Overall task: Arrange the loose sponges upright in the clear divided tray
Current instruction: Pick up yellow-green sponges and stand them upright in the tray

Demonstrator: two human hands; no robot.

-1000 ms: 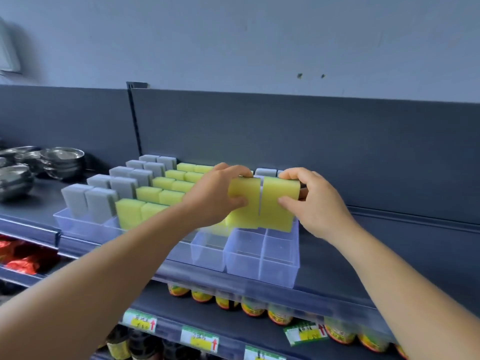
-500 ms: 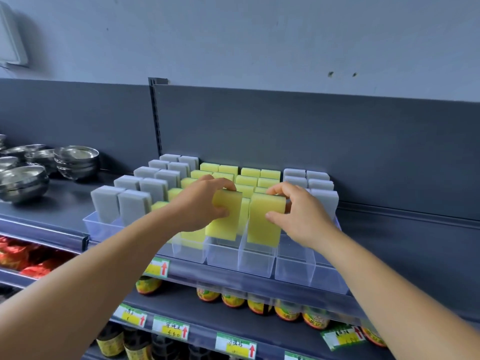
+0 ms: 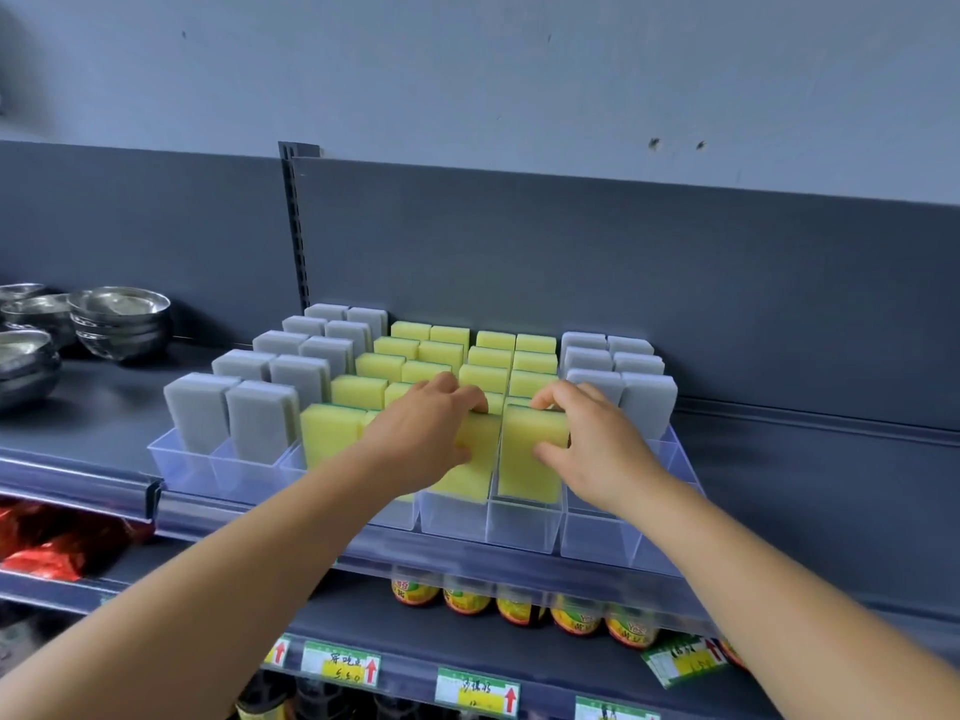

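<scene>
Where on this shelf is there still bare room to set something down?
Bare shelf lies right of the clear tray, and a strip lies between the steel bowls and the grey sponges. The tray's front right cells look empty. Its middle is crowded with yellow sponges and both hands.

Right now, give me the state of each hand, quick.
Left hand: closed on a yellow rectangular foam sponge, its grip at the top edge.
Right hand: closed on the neighbouring yellow rectangular foam sponge.

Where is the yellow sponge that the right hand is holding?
In the head view, the yellow sponge stands upright in a front compartment of the clear tray, gripped by the right hand, just right of the left hand's sponge.
</scene>
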